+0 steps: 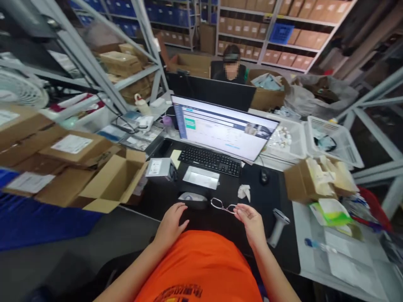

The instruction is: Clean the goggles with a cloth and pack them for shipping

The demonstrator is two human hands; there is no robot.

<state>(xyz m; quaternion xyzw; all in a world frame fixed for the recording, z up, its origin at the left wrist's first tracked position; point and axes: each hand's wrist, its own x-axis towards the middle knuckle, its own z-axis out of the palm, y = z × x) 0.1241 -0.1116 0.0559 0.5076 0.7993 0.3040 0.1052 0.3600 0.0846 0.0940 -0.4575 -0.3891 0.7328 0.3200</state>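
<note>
My right hand (251, 221) pinches a pair of thin metal-framed glasses (222, 205) by one end, just above the black desk mat (270, 197). My left hand (171, 222) rests on the mat's near edge with its fingers spread, holding nothing, close to a grey oval case (192, 198). A crumpled white tissue (244, 191) lies just beyond the glasses. An orange shirt fills the bottom of the view.
A monitor (223, 128), black keyboard (210, 160) and mouse (263, 176) stand ahead. A barcode scanner (278, 226) lies at the right. Open cardboard boxes (110, 180) sit left, another box (307, 180) right. A person sits behind a second monitor (214, 90).
</note>
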